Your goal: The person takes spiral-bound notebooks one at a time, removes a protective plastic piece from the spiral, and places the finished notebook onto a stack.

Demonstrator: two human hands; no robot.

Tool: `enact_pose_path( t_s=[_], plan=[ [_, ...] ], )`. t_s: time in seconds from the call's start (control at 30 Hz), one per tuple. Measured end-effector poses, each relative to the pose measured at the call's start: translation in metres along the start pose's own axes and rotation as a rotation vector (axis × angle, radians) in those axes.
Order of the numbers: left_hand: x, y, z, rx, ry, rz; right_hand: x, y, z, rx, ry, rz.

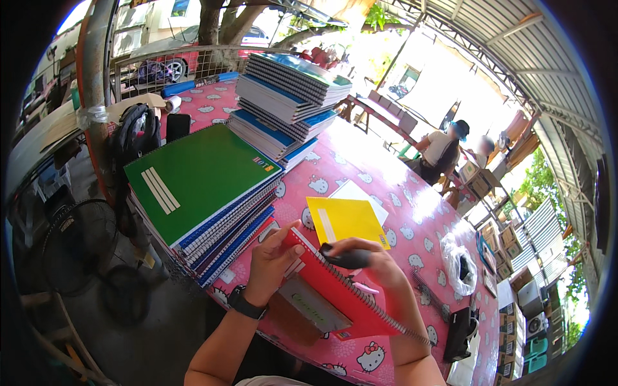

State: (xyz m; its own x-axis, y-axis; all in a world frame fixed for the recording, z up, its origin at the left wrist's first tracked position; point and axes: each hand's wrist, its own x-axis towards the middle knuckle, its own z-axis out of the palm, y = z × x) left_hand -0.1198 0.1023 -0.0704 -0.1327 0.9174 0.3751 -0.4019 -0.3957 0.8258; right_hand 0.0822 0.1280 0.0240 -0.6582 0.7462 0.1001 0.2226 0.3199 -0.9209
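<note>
A red spiral notebook [347, 305] is held tilted above the table's near edge. At its upper left corner, my left hand [275, 254], with a black watch on the wrist, is closed on it. Along its right edge runs a coil [386, 315], whose tail reaches down past my right wrist. My right hand [380, 260] is closed around a dark hand tool [347, 256], its tip near the upper end of the coil. The tool's kind is not clear. By the notebook's lower left side sits a grey-brown block [312, 305] with green marking.
Spiral notebooks topped by a green cover [199, 174] stand left; a taller notebook stack [290, 90] rises behind. A yellow cover [347, 222] lies beyond my hands. At right are a plastic bag [458, 267] and a black pouch [460, 334]. A fan [80, 244] stands left. People [444, 151] sit farther off.
</note>
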Motion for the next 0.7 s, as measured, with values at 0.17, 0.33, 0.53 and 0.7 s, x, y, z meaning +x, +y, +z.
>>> enact_pose_path(
  t_s=[0.17, 0.33, 0.53, 0.7],
  plan=[
    [0.003, 0.007, -0.003, 0.037, 0.019, 0.002, 0.002, 0.004, -0.006, 0.445, -0.076, -0.118],
    [0.001, 0.011, -0.004, 0.022, 0.071, -0.073, 0.021, 0.018, 0.0, -0.11, 0.072, 0.176],
    [0.001, 0.007, -0.006, 0.051, 0.039, -0.017, 0.022, 0.024, 0.011, 0.337, -0.04, -0.076],
    [0.001, 0.011, -0.003, 0.051, 0.065, -0.01, 0.033, 0.019, 0.019, -0.208, 0.114, 0.15]
  ],
)
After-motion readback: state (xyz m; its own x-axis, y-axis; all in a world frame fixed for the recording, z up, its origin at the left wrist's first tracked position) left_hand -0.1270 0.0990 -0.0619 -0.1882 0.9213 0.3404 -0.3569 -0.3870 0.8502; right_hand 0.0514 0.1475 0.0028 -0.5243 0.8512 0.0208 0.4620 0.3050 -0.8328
